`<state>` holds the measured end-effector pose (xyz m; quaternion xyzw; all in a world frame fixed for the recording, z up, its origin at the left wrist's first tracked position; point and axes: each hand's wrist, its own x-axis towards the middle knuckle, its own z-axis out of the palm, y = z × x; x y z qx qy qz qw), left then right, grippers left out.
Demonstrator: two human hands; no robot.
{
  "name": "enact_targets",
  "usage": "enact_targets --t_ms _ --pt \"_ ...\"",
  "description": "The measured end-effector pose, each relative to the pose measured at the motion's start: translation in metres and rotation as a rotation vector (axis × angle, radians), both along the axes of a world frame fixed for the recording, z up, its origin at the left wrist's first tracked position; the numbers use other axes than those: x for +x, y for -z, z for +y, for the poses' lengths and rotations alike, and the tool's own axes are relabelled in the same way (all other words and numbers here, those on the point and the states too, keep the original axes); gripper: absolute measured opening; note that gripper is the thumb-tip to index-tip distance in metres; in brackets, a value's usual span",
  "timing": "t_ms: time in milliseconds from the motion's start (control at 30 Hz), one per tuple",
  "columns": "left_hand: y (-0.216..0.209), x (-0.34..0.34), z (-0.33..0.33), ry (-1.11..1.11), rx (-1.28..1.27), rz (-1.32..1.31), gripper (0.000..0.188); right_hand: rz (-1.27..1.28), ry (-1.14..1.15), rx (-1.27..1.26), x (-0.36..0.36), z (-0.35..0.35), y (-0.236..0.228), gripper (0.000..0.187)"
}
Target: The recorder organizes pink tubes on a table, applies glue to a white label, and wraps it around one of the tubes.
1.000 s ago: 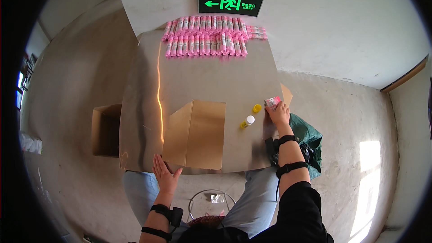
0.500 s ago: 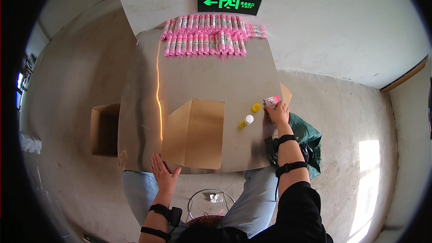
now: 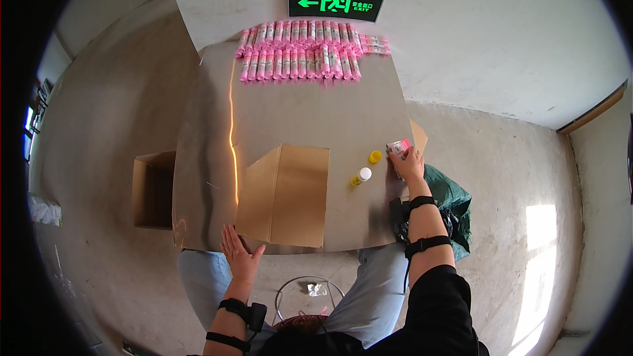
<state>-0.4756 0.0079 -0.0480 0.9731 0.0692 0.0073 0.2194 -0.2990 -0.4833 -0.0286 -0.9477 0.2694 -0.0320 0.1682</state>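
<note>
My left hand [image 3: 242, 256] lies with fingers spread at the table's near edge, against the left corner of a folded brown cardboard sheet [image 3: 300, 198]. On the right side of the table, my right hand [image 3: 410, 165] has its bent fingers pressed on a small stack of pink-and-white printed labels [image 3: 397, 147], partly covering it. Left of that hand stands an uncapped yellow glue stick [image 3: 361, 177] with a white top. Its yellow cap [image 3: 375, 157] sits a little farther back.
Pink rolls [image 3: 300, 64] with paper labels lie in rows along the far end of the metal table [image 3: 310, 109]. An open cardboard box [image 3: 155, 191] stands left of the table. A green bag [image 3: 455, 198] hangs or stands at the right edge, beside a cardboard flap [image 3: 419, 137].
My right hand has shifted very slightly on the labels. Everything else looks the same.
</note>
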Motion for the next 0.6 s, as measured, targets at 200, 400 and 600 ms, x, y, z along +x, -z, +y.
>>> enact_targets --t_ms 200,400,600 --pt "-0.0040 0.0001 -0.0013 -0.004 0.012 -0.011 0.109 -0.005 -0.032 0.091 -0.0001 -0.0055 -0.0022 0.059" --pt "-0.0069 0.0009 -0.0026 -0.019 -0.016 0.024 0.107 -0.041 -0.030 0.051 -0.0017 -0.0042 -0.0013 0.056" --pt "-0.0062 0.0005 -0.0015 -0.011 -0.003 -0.001 0.107 -0.013 -0.033 0.065 -0.0002 -0.0025 -0.0042 0.058"
